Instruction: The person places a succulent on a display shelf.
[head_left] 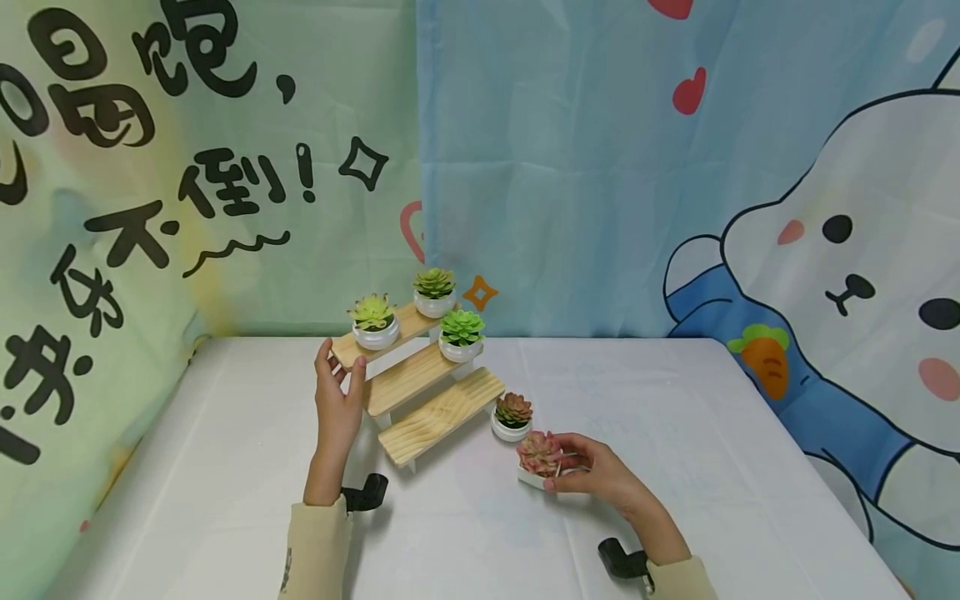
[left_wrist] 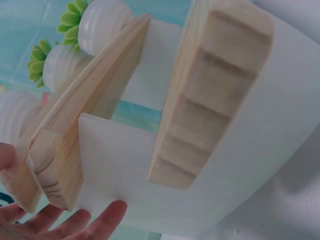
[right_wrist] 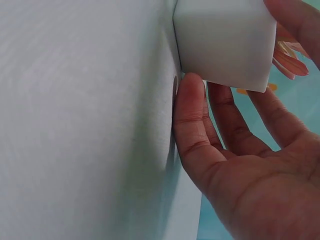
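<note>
A three-step plant stand (head_left: pixel 442 414) with wooden boards and white side panels stands on the table at an angle. My left hand (head_left: pixel 341 408) grips the left end of its top board (head_left: pixel 347 348), thumb in front; in the left wrist view the fingers (left_wrist: pixel 112 216) reach beside the white panel. With thumb and fingers, my right hand (head_left: pixel 600 471) holds a pink succulent (head_left: pixel 539 454) in a white square pot (right_wrist: pixel 225 45), low at the table surface. Just behind it is a reddish-brown succulent (head_left: pixel 513 411) in a round white pot, beside the lowest board.
On the top board sit a yellow-green succulent (head_left: pixel 373 313) and a darker green one (head_left: pixel 435 284), both in round white pots. A bright green succulent (head_left: pixel 462 328) stands at the right end of the middle board. White cloth covers the table (head_left: pixel 675 417); printed curtains (head_left: pixel 555 208) hang behind.
</note>
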